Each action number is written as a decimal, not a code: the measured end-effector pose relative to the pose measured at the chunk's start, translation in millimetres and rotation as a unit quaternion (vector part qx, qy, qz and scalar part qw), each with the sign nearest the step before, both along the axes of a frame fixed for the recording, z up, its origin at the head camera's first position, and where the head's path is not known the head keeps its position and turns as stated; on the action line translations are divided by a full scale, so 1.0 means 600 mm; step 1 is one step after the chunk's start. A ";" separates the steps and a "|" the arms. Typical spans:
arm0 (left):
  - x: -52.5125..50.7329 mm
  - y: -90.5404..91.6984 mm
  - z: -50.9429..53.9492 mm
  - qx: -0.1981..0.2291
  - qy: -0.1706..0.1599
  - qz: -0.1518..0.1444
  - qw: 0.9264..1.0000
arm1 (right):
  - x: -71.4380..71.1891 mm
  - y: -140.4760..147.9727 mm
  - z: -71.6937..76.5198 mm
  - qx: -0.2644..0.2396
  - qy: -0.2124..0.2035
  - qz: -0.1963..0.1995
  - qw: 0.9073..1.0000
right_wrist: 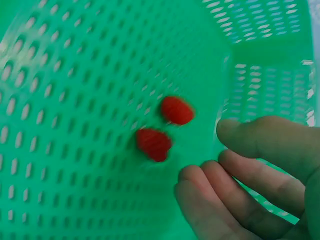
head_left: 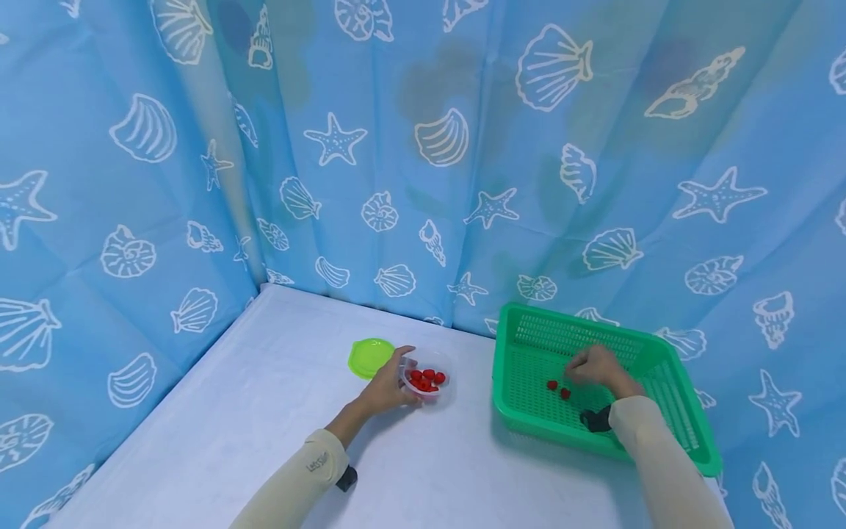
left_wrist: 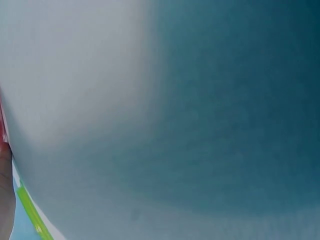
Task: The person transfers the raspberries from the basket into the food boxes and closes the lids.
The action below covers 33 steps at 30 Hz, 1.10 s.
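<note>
My left hand (head_left: 388,386) grips a small clear plastic cup (head_left: 444,361) by its left side, thumb and fingers around it. The cup is tilted, and several red raspberries (head_left: 429,375) lie in it. Over in the green basket (head_left: 505,393), my right hand (head_left: 596,367) hovers with loosely bent fingers and a gap between thumb (right_wrist: 260,137) and fingers; nothing shows between them. Just beside its fingertips, two raspberries (right_wrist: 176,110) lie on the perforated basket floor. The left wrist view mostly shows blurred white cloth, with part of the left hand (left_wrist: 6,192) at its edge.
A lime-green lid (head_left: 369,358) lies on the white-covered table (head_left: 277,367), behind and left of the cup. Blue curtains (head_left: 390,147) with white shell prints hang along the back and left. The basket's walls stand up around the right hand.
</note>
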<state>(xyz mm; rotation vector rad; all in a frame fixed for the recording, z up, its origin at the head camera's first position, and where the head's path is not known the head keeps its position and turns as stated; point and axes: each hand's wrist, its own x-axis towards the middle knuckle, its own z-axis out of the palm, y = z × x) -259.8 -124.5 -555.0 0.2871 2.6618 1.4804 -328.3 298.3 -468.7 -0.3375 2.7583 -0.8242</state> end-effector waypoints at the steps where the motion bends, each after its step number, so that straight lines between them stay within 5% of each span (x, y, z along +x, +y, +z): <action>1: 0.000 0.000 0.001 0.000 -0.001 0.002 1.000 | -0.002 0.004 -0.003 0.004 -0.011 -0.002 1.000; 15: -0.001 0.001 0.002 -0.003 0.000 0.003 1.000 | 0.000 0.009 -0.035 -0.039 -0.098 -0.020 0.994; 26: 0.002 0.001 -0.003 0.009 0.000 0.004 1.000 | 0.004 0.000 -0.035 -0.019 -0.086 -0.025 0.996; 33: -0.002 0.000 -0.001 0.005 -0.002 0.004 1.000 | -0.003 0.006 -0.032 -0.023 -0.023 -0.017 0.999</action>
